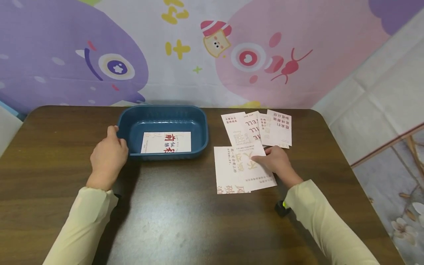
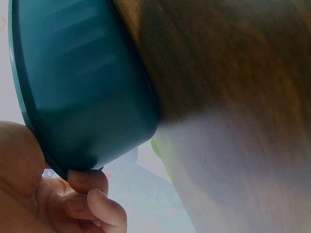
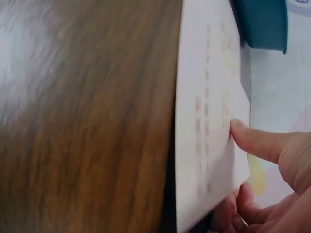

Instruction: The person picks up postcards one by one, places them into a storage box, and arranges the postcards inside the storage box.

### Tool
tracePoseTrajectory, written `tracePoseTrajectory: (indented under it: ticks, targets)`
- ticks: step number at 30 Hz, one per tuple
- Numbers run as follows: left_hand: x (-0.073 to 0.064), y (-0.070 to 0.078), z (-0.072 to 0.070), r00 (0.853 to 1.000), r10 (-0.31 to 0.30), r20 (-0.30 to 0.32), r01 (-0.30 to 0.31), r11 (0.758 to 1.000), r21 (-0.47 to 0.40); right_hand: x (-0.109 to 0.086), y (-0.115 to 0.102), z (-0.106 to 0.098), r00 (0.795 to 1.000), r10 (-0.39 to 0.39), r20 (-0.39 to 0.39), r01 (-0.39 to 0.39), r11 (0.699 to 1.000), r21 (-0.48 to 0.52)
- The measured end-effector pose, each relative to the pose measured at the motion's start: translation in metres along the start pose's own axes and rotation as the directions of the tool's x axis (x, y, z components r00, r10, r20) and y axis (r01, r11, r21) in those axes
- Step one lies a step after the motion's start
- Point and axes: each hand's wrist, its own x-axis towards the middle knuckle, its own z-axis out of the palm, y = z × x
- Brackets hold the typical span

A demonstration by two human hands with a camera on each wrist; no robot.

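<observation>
Presently, the right hand (image 1: 278, 162) pinches a card (image 1: 246, 163), with the thumb on its upper face and the other fingers below its edge. This card overlaps a second card (image 1: 224, 171) (perhaps more than one lies there; the overlap hides it, so I cannot count well). Just beyond them, more cards (image 1: 278, 127) lie in a loose fan near the back edge of the table (image 1: 179, 213). The left hand (image 1: 109, 156) grips the rim of a blue tray (image 1: 165, 157) at its left end, with the fingers curled. The tray stands on the table, left of the cards, and inside it a printed sheet (image 1: 154, 143) lies flat. Behind the table is a cartoon cloth (image 1: 159, 55).
</observation>
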Motion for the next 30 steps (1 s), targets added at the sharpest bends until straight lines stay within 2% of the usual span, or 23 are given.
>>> tracePoseTrajectory:
  ticks: [7, 13, 18, 23, 30]
  targets:
    - [0.0, 0.001, 0.0, 1.0, 0.009, -0.001, -0.009, 1.0, 0.005, -0.002, -0.001, -0.005, 0.999, 0.044, -0.013, -0.041, 0.989, 0.141]
    - [-0.001, 0.001, -0.002, 1.0, 0.005, 0.005, -0.005, 1.0, 0.008, 0.0, 0.002, -0.009, 0.998, 0.062, -0.02, -0.057, 0.98, 0.189]
    - [-0.001, 0.001, -0.002, 1.0, 0.0, 0.014, 0.0, 1.0, 0.009, 0.001, 0.005, -0.01, 0.996, 0.017, -0.087, -0.003, 0.986, 0.169]
    - [-0.001, 0.001, -0.001, 1.0, 0.001, 0.007, -0.001, 1.0, 0.005, 0.0, 0.004, -0.015, 0.983, -0.055, -0.174, 0.084, 0.982, 0.168]
    - [-0.001, 0.0, -0.001, 1.0, 0.008, -0.005, -0.008, 1.0, 0.002, 0.001, -0.007, -0.03, 0.968, -0.122, -0.218, 0.161, 0.972, 0.172]
